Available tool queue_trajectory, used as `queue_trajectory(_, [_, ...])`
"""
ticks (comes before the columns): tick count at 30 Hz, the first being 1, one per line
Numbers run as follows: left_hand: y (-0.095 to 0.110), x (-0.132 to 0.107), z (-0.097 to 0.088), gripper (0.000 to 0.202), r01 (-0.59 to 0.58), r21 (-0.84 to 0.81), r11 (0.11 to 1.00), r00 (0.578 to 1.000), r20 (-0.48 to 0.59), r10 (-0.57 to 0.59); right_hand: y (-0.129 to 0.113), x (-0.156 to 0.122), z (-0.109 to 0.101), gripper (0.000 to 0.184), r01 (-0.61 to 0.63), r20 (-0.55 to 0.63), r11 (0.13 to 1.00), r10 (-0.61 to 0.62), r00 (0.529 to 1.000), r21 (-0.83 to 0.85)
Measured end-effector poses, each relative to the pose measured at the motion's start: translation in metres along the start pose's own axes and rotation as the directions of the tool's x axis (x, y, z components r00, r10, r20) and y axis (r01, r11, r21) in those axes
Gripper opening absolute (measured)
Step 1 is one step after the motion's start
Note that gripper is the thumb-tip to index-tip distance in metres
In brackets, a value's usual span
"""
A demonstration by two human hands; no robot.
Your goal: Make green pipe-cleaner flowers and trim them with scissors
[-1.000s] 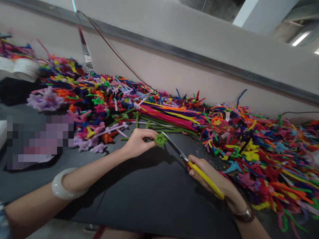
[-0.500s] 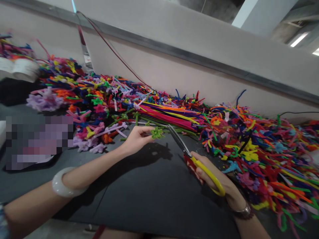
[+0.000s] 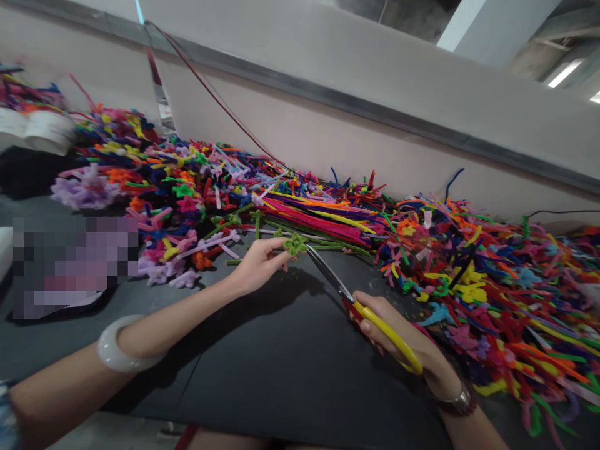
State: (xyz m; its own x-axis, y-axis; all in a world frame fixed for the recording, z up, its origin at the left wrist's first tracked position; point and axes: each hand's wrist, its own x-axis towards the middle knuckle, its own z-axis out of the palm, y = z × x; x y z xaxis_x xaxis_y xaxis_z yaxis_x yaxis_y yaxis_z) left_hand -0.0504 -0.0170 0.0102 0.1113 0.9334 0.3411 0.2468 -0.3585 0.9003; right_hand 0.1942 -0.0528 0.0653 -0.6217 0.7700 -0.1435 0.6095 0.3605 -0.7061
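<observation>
My left hand [image 3: 262, 265] pinches a small green pipe-cleaner flower [image 3: 295, 244] between thumb and fingers, held above the dark table. Wrapped round the handles of a pair of scissors [image 3: 330, 275] is my right hand [image 3: 387, 325]. One handle is yellow, and some red shows under the fingers. The blade tips point at the flower's right edge; whether they touch it I cannot tell. Behind the flower lie green pipe-cleaner stems [image 3: 323, 240] and a bundle of pink, yellow and orange pipe cleaners [image 3: 314, 215].
Heaped pipe-cleaner flowers and pieces spread along the back left [image 3: 182, 175] and right [image 3: 497, 294] of the black table [image 3: 281, 369]. A pale partition [image 3: 351, 125] stands behind, with a dark red cable [image 3: 206, 81]. White rolls [image 3: 49, 131] sit at far left, above a blurred-out object [image 3: 77, 269].
The scissors have moved left, bringing their tips to the green flower, and the blades look more closed. The flower has turned slightly in my left hand, which stays almost in place.
</observation>
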Motion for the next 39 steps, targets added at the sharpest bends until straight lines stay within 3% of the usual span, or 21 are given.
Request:
queue_trajectory(9, [0.002,-0.001,0.000,0.015,-0.006,0.023,1.000,1.000,-0.005,0.006,-0.001,-0.003,0.005,0.047,-0.018,-0.025,1.000,0.018,1.000,-0.001])
queue_trajectory(22, [0.000,-0.001,0.002,0.016,0.001,0.010,1.000,1.000,-0.010,-0.001,0.007,0.004,0.001,0.048,-0.041,0.095,0.998,0.037,0.995,0.041])
queue_trajectory(28, [0.002,-0.001,0.001,0.016,-0.009,0.013,1.000,1.000,-0.015,0.009,0.009,0.007,0.003,0.045,-0.117,0.084,0.993,0.114,0.990,0.030])
queue_trajectory(34, [0.003,0.000,0.002,0.019,0.012,-0.057,0.998,1.000,0.007,-0.012,0.011,0.004,0.001,0.045,-0.015,-0.054,0.995,0.020,0.998,0.100])
queue_trajectory(39, [0.004,0.000,0.002,0.022,0.015,-0.105,0.994,1.000,0.022,-0.012,0.010,0.002,0.001,0.048,0.000,-0.015,0.986,0.002,1.000,0.165])
